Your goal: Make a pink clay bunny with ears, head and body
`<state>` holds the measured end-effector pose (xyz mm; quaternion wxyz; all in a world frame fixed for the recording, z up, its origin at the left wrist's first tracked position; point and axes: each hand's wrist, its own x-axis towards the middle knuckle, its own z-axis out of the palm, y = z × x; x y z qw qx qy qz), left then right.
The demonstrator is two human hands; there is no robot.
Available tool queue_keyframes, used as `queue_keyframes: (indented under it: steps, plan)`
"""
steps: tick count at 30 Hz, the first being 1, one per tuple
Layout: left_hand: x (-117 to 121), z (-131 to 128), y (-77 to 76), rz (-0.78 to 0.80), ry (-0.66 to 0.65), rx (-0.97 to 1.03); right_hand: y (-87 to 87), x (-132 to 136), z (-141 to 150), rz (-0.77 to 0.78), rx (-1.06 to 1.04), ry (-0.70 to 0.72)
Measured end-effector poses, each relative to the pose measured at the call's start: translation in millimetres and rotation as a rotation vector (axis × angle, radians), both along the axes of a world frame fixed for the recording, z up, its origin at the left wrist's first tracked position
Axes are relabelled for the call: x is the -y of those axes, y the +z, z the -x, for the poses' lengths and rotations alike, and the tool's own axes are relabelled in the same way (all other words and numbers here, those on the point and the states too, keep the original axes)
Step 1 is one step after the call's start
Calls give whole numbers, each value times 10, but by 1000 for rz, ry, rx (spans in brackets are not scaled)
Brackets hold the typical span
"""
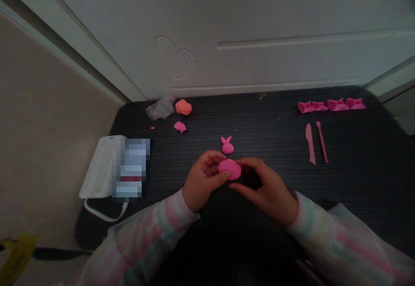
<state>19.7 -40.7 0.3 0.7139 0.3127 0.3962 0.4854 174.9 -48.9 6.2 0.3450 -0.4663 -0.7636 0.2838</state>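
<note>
A flattened, rounded lump of pink modelling clay (234,171) is held just above the dark table. My left hand (204,182) grips it from the left, thumb pressed on its face and fingers behind. From the right, my right hand (267,186) curves around the same lump; its index fingertip meets the upper right edge and its thumb lies at the lower edge. The other right fingers are partly hidden. Just beyond the lump, a small pink clay bunny head (227,148) with two ears lies on the table.
Orange clay (183,107), a clear plastic bag (161,107) and a pink clay scrap (180,126) lie back left. A phone (131,169) and white power bank (102,167) are left. Right are a pink clay knife (310,143), a thin stick tool (322,142) and pink plastic pieces (331,105).
</note>
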Motion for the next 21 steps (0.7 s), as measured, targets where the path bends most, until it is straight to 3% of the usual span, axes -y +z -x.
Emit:
queue_keyframes:
  steps: [15, 21]
  plan:
    - [3, 3, 27, 39, -33, -18, -4, 8, 5, 27, -18, -6]
    - [-7, 11, 49, 65, -66, -30, -2, -6, -3, -1, -8, 55]
